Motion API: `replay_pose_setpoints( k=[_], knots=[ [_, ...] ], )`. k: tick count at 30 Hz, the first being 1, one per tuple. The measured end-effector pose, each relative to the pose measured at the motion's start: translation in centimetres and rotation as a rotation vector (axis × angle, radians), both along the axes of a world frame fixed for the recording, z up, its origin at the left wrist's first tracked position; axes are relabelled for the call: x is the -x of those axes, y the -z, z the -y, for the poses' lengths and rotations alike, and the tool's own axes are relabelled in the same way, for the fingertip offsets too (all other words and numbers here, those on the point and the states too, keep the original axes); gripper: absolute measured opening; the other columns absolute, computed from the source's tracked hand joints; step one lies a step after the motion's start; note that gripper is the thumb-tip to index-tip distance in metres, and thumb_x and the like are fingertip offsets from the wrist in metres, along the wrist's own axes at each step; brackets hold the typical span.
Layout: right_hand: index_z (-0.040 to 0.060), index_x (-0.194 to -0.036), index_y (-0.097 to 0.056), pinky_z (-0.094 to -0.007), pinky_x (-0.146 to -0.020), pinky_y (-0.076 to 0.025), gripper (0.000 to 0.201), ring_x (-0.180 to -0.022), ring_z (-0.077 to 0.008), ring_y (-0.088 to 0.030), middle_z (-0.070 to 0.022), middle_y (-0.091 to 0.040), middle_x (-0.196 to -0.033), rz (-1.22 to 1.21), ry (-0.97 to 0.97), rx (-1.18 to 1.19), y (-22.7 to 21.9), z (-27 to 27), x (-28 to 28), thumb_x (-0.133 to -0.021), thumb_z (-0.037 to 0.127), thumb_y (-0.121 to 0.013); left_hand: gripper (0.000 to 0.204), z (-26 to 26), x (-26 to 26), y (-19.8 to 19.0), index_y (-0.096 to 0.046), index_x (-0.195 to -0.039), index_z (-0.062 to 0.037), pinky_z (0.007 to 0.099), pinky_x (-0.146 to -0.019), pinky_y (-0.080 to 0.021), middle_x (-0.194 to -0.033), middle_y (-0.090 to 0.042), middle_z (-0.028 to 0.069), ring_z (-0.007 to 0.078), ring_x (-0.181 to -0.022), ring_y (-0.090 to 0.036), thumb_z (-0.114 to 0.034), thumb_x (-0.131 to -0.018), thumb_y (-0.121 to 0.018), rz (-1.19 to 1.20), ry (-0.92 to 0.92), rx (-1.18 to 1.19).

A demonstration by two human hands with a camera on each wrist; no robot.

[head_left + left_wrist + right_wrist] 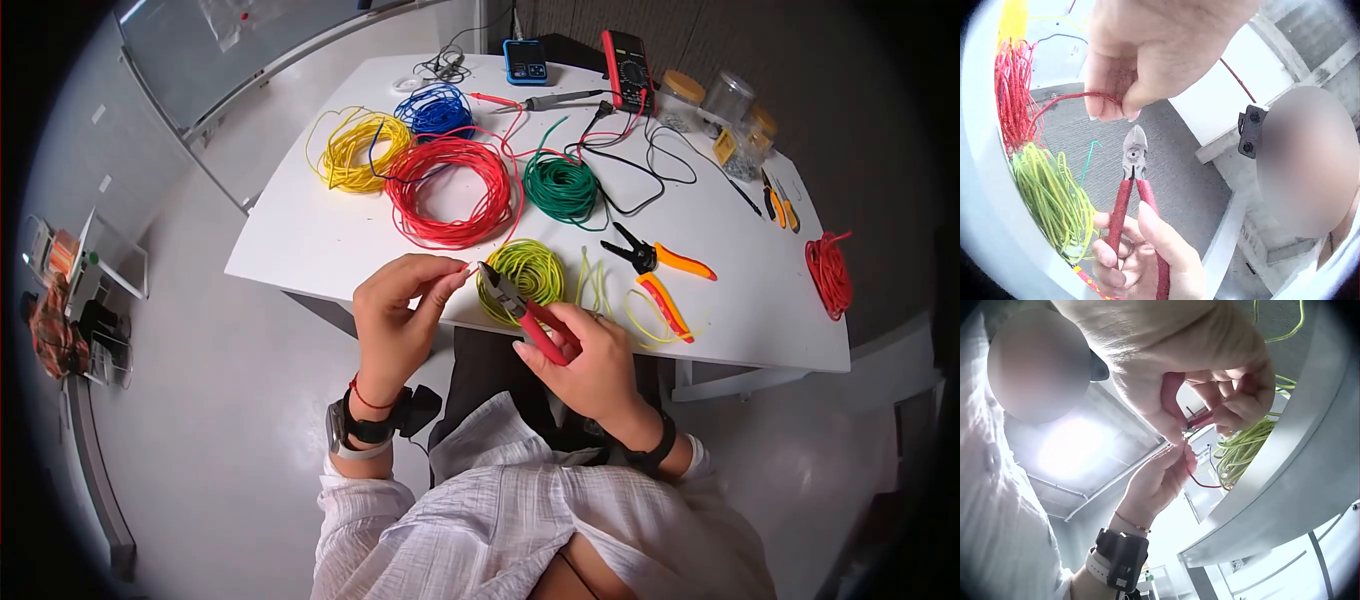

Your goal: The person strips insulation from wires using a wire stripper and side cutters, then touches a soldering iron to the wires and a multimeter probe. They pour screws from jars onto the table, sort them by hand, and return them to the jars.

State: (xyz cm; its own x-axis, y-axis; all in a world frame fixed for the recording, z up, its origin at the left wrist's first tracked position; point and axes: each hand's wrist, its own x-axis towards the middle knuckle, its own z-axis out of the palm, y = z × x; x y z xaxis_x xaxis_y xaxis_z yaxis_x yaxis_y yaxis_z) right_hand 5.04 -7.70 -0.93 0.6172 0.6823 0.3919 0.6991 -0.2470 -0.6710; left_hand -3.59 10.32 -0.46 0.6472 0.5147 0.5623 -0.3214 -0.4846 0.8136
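Note:
My left hand [400, 305] pinches a red wire [1072, 95] between thumb and fingertips, in front of the red wire coil [448, 195]. The wire curves back toward that coil in the left wrist view. In my right hand [595, 365] are diagonal cutters [522, 310] with red handles, my fingers wrapped round them. Their steel tips point at the left fingertips, with a small gap showing in the left wrist view. Behind the cutters lies a yellow-green wire coil [530, 268] by the table's front edge.
Wire strippers [655, 265] with orange handles lie right of the yellow-green coil. Yellow [345, 165], blue [437, 110] and green [562, 188] coils sit farther back. A multimeter [630, 72], a blue device [525, 62] and jars [728, 97] stand at the rear of the white table [300, 235].

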Motion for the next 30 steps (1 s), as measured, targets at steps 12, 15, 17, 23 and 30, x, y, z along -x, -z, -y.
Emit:
replay_pose_setpoints(
  k=[12,15,17,23,30],
  knots=[
    [0.0013,-0.096,-0.057,-0.0249,-0.052,-0.045,0.039,-0.054,-0.0129,-0.053,-0.0046,-0.056,-0.066,-0.035,-0.041,-0.007,-0.28,-0.45,-0.09,-0.067,0.022,-0.074,0.008,0.13,0.12,0.22,-0.065,-0.083,0.0015,0.0208,-0.06,-0.048,-0.076,-0.065,0.0086,0.0115,-0.065,-0.061,0.002,-0.075,-0.064,0.026,0.012,0.047],
    [0.0016,-0.097,-0.057,-0.0249,-0.053,-0.045,0.04,-0.055,-0.013,-0.053,-0.0046,-0.057,-0.067,-0.037,-0.05,0.0,-0.45,-0.46,-0.05,-0.067,0.022,-0.074,0.007,0.08,0.22,0.27,-0.065,-0.082,0.0014,0.0204,-0.059,-0.047,-0.074,-0.065,0.008,0.0112,-0.065,-0.061,0.0,-0.074,-0.065,0.015,0.029,0.06],
    [0.0017,-0.097,-0.057,-0.0247,-0.053,-0.045,0.04,-0.055,-0.013,-0.053,-0.0045,-0.057,-0.068,-0.049,-0.048,0.011,-0.43,-0.52,-0.12,-0.067,0.022,-0.074,0.007,0.02,0.22,0.29,-0.066,-0.081,0.0013,0.0203,-0.058,-0.047,-0.073,-0.065,0.0076,0.0111,-0.064,-0.061,0.0,-0.074,-0.066,-0.003,0.038,0.053],
    [0.0018,-0.096,-0.056,-0.0262,-0.053,-0.045,0.042,-0.056,-0.0147,-0.053,-0.005,-0.057,-0.07,-0.041,-0.066,0.015,-0.31,-0.41,-0.22,-0.066,0.025,-0.075,0.006,-0.12,0.27,0.42,-0.066,-0.08,0.0008,0.0209,-0.058,-0.046,-0.072,-0.065,0.0074,0.012,-0.064,-0.06,-0.002,-0.074,-0.066,0.014,0.039,0.014],
    [0.0014,-0.1,-0.057,-0.0252,-0.054,-0.044,0.044,-0.057,-0.0136,-0.051,-0.0053,-0.057,-0.074,-0.029,-0.086,0.016,-0.46,-0.29,-0.21,-0.065,0.021,-0.075,0.007,-0.25,0.55,0.43,-0.065,-0.08,0.0012,0.0223,-0.06,-0.046,-0.074,-0.065,0.0084,0.0143,-0.066,-0.061,0.0,-0.074,-0.065,0.011,0.098,-0.028]
  ],
)
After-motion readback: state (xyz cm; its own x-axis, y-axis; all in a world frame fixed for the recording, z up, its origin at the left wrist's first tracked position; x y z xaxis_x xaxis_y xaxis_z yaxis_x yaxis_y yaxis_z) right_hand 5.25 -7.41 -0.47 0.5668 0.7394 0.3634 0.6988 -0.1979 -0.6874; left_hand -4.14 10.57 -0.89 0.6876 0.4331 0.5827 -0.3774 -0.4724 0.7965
